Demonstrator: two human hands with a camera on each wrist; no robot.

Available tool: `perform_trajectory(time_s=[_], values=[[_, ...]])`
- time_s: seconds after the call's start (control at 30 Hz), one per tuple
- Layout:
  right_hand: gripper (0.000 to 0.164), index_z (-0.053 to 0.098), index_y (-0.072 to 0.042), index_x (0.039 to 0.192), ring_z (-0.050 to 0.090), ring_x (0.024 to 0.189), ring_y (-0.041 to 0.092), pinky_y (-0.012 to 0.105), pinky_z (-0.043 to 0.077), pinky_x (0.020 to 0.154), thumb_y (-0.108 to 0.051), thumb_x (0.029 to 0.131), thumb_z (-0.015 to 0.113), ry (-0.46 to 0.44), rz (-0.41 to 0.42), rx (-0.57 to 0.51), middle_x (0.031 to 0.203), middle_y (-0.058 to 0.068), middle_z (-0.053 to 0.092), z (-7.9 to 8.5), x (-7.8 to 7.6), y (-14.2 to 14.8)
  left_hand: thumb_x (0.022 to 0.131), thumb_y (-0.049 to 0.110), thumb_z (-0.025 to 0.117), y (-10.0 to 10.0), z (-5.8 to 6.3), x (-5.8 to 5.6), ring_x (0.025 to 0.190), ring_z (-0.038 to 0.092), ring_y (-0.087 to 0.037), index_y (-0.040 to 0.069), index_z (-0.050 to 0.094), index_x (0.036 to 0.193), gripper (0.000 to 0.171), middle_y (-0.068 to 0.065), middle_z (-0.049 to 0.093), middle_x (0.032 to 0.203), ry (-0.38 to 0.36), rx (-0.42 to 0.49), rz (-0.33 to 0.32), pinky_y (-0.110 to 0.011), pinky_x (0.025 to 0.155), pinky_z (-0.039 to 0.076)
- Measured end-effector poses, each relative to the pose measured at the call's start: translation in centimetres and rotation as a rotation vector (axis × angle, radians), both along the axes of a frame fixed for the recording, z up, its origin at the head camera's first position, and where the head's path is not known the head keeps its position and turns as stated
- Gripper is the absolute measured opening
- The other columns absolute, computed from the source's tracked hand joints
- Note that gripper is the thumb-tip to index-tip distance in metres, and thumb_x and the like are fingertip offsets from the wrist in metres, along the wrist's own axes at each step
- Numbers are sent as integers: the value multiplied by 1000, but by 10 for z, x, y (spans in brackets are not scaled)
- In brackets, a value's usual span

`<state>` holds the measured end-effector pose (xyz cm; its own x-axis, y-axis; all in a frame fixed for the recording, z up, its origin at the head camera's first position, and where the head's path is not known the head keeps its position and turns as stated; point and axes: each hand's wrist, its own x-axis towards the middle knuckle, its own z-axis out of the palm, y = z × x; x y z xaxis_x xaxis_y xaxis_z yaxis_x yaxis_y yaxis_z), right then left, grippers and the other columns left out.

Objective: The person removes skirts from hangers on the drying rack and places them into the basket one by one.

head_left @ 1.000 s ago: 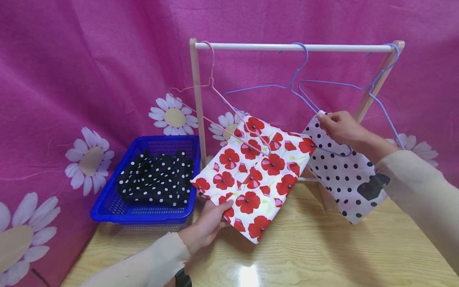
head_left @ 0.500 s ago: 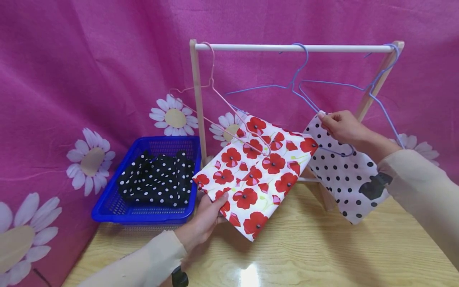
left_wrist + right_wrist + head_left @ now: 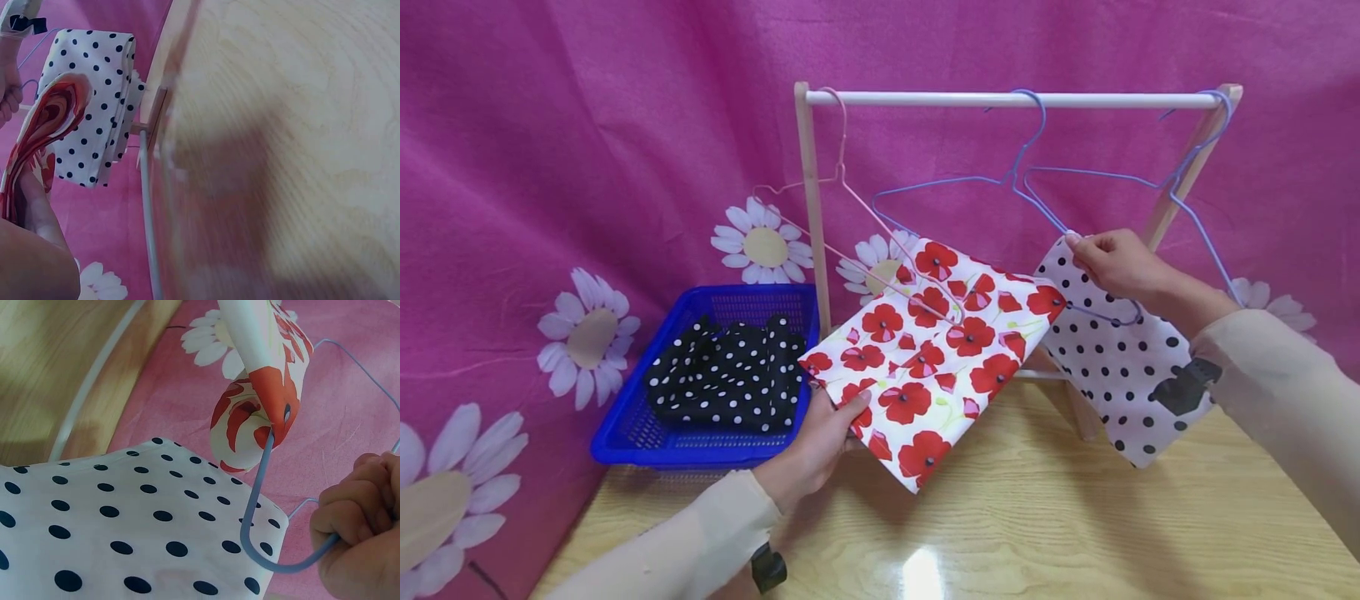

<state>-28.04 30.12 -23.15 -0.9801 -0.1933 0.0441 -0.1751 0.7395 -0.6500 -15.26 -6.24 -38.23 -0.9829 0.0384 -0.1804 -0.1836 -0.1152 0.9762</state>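
The right grip (image 3: 362, 528) holds a blue hanger (image 3: 284, 569).

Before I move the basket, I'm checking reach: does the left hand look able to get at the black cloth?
Probably not without letting go: the left hand is close beside the basket, whose open top leaves the black cloth exposed, but that hand holds the poppy cloth.

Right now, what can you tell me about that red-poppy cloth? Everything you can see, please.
The poppy-print cloth is white with red poppies and green stems, soft-looking and folded in layers. It slants above the wood-grain table. The left hand holds its lower left edge, thumb on top. The lower bar of the middle blue hanger seems to run into its fold. The pink hanger overlaps it in the head view; whether they touch is unclear.
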Motion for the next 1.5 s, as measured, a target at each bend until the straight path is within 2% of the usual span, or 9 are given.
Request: perform_trajectory(time_s=[0.2, 0.47, 0.73, 0.93, 1.27, 1.5], values=[[57, 45, -14, 64, 37, 55, 10, 27, 34, 49, -50, 107, 36, -3, -8, 9, 56, -6, 36, 1, 1, -1, 105, 20, 53, -5, 4, -3, 105, 73, -24, 7, 34, 149, 50, -23, 62, 136, 9, 13, -8, -38, 85, 63], [56, 45, -14, 63, 35, 53, 10, 27, 32, 48, -48, 108, 36, 0, 0, -9, 54, -7, 36, 1, 1, 0, 105, 18, 52, -8, 9, -6, 111, 71, -28, 4, 31, 150, 51, -25, 59, 139, -14, 9, 18, -42, 91, 60], [54, 45, -15, 64, 35, 52, 10, 27, 32, 48, -45, 108, 37, -7, 3, -24, 53, -8, 35, 0, 1, -2, 106, 20, 51, -13, 8, -9, 111, 70, -24, 6, 32, 150, 50, -22, 59, 140, -15, -3, 44, -40, 92, 60], [55, 45, -12, 64, 34, 51, 9, 27, 32, 48, -44, 109, 37, 10, 2, -28, 52, -8, 35, -1, 1, -2, 106, 22, 50, -16, 10, -10, 114, 69, -26, 8, 30, 151, 51, -22, 57, 141, -24, -15, 58, -42, 93, 60], [55, 46, -13, 64, 35, 52, 10, 27, 32, 48, -45, 109, 37, -1, 0, -20, 53, -7, 35, -1, 0, -1, 107, 22, 48, -20, 12, -12, 109, 71, -23, 7, 34, 150, 48, -22, 60, 139, -7, -62, 65, -38, 90, 61], [56, 44, -12, 64, 34, 51, 9, 26, 31, 47, -45, 108, 37, 7, 7, -26, 52, -8, 34, -2, 0, 0, 107, 22, 48, -21, 13, -13, 114, 69, -27, 8, 33, 151, 49, -22, 58, 141, 1, -64, 77, -42, 95, 59]])
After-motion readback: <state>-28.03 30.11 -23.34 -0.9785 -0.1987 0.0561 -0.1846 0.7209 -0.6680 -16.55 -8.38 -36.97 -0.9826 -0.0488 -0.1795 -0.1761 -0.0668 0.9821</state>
